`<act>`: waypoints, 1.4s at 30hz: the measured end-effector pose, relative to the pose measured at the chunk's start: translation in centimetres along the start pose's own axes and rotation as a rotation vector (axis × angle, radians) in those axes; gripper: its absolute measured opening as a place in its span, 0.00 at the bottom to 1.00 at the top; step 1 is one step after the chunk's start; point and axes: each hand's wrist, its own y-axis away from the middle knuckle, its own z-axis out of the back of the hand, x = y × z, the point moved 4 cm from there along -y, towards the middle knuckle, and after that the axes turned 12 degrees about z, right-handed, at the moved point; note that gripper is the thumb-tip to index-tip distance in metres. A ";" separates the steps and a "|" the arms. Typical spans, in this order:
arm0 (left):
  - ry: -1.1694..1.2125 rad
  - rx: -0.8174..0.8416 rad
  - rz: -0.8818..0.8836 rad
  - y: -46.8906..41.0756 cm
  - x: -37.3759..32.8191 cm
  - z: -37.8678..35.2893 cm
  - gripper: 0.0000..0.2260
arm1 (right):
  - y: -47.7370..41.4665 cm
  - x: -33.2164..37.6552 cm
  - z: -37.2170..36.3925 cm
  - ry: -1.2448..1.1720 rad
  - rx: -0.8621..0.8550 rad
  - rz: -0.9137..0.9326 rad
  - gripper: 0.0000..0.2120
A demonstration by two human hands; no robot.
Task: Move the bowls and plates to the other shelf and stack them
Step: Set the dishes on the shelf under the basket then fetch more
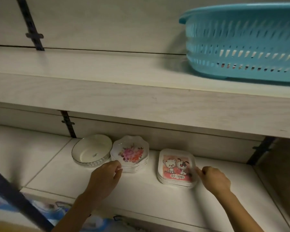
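On the lower shelf (141,195) stand three groups of dishes. At the left is a round white bowl (92,152) with a dark rim. Beside it, touching, rises a stack of scalloped flower plates (130,154). Further right sits a stack of square cartoon plates (177,168) printed "BEST FRIENDS". My left hand (105,176) has its fingertips at the front left edge of the flower stack, fingers curled. My right hand (213,179) touches the right edge of the square stack with thumb and fingers pinched. Neither stack is lifted.
The upper shelf (107,84) runs across the middle of the view, with a turquoise slotted plastic basket (244,42) at its right end. Dark metal shelf brackets (68,124) stand against the back wall. A dark bar crosses the lower left corner.
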 end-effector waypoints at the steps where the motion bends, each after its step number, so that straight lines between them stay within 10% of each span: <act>1: -0.002 -0.003 0.008 0.2 0.4 0.3 0.09 | 0.3 0.6 0.3 0.004 -0.007 0.038 0.20; 17: -0.068 -0.040 0.244 5.7 12.2 8.8 0.10 | 7.0 20.8 -0.9 0.123 0.038 0.724 0.13; 42: -0.302 -0.146 0.421 14.9 44.5 27.9 0.12 | 21.0 59.4 -12.2 -0.060 0.092 1.096 0.13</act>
